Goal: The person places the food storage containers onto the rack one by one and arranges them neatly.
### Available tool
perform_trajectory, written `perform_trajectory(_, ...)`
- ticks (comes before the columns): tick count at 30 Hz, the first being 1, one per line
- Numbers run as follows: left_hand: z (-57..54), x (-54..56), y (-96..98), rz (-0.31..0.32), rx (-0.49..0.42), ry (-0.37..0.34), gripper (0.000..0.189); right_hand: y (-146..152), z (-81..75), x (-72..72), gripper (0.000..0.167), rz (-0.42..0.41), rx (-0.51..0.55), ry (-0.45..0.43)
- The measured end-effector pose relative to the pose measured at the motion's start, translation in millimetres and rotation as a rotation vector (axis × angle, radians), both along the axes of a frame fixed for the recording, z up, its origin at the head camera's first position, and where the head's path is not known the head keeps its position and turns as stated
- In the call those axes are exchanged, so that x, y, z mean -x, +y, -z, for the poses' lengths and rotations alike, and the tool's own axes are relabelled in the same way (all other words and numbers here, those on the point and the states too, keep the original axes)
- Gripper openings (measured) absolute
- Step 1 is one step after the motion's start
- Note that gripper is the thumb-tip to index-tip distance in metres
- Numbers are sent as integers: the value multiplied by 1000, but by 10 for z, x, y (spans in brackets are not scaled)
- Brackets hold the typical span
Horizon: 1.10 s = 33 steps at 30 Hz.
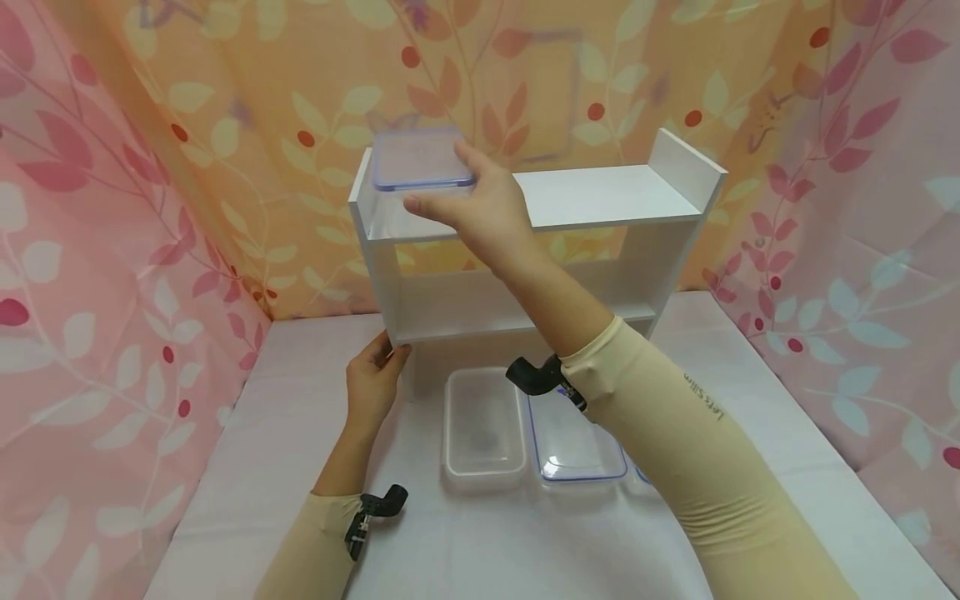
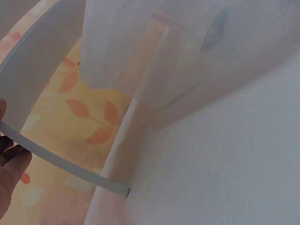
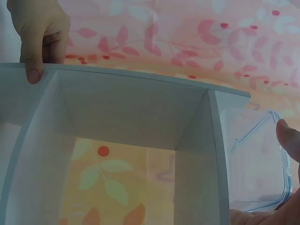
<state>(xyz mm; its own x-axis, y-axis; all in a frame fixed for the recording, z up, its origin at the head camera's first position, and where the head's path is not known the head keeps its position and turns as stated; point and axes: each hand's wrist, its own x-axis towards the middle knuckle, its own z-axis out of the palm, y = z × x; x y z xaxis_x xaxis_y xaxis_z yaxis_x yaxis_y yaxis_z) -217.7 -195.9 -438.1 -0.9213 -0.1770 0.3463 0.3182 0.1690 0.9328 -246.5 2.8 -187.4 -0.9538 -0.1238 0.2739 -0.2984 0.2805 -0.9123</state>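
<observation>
A clear plastic food container with a blue-edged lid [image 1: 423, 158] is at the left end of the white shelf unit's top board [image 1: 607, 196]. My right hand [image 1: 491, 208] grips it from the right, thumb on the near side and fingers on the far side. In the right wrist view the container [image 3: 257, 157] stands close against the top board, inside the raised end. My left hand [image 1: 372, 382] pinches the unit's left side panel [image 1: 378, 275] near the lower board; in the left wrist view, the fingers [image 2: 16, 164] wrap its edge.
On the white tablecloth [image 1: 285, 467], before the unit, lies a clear container without a blue lid [image 1: 485, 429]. A blue-lidded container [image 1: 577, 442] stands beside it, and another [image 1: 642, 476] is mostly hidden by my right forearm. Patterned curtains [image 1: 112, 333] enclose the table.
</observation>
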Motion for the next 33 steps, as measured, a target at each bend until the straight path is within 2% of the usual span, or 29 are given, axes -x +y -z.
perform_trajectory(7,-12,14,20,3,-5,12,43,2,-1,25,105,12,-17,-6)
perform_trajectory(17,-15,4,13,9,11,-3,44,63,13,28,108,15,-132,55)
perform_trajectory(23,-47,-30,-59,-30,14,7,43,73,-10,-4,106,-23,-140,83)
perform_trajectory(28,-62,-41,-58,-7,8,10,43,124,-4,-24,100,-14,-149,92)
perform_trajectory(33,-40,-37,-38,-4,-2,-6,44,254,24,-85,95,-15,-137,137)
